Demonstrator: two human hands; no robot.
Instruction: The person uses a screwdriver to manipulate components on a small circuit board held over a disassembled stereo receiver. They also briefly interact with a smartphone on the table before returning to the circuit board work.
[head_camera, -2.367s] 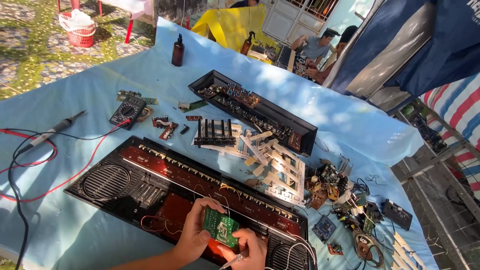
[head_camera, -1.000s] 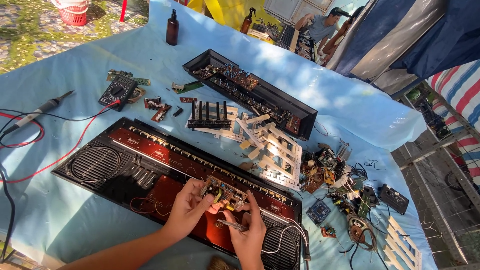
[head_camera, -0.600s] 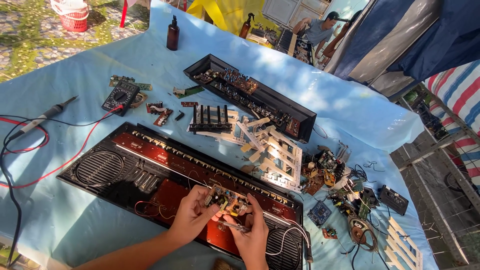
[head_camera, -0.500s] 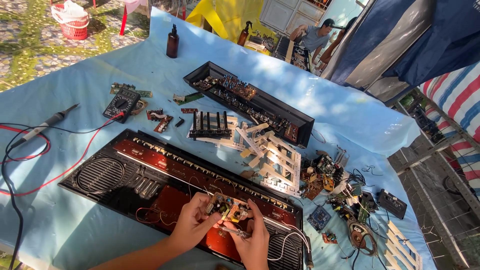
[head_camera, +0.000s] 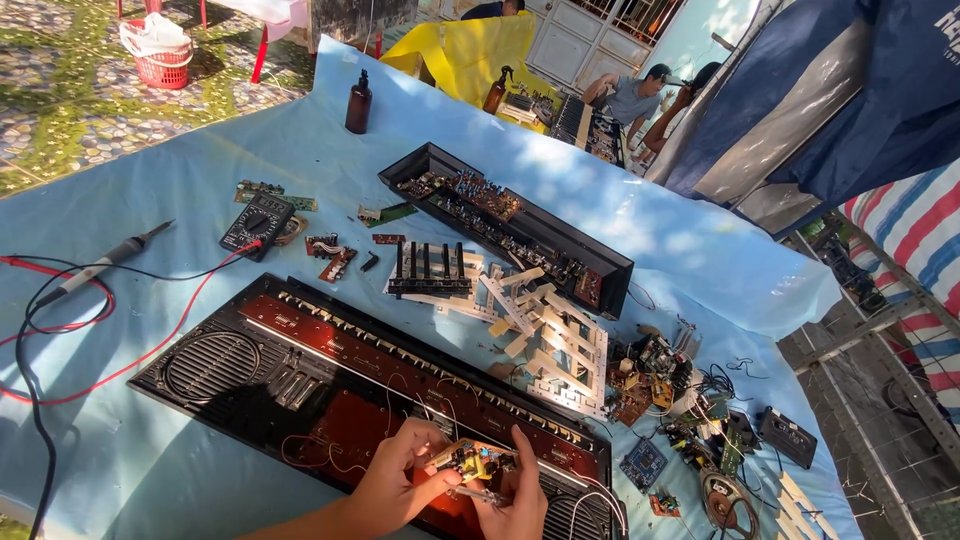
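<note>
Both hands, left (head_camera: 395, 485) and right (head_camera: 515, 495), grasp the small board (head_camera: 472, 462) just above the open keyboard (head_camera: 330, 400); best kept in a firm edge grip, clear of its wires.

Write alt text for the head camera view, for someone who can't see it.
Two bare hands, left hand and right hand, hold a small circuit board over an opened black keyboard shell on a blue-covered table. Around it lie a multimeter with red and black leads, loose keys and electronic parts.
</note>
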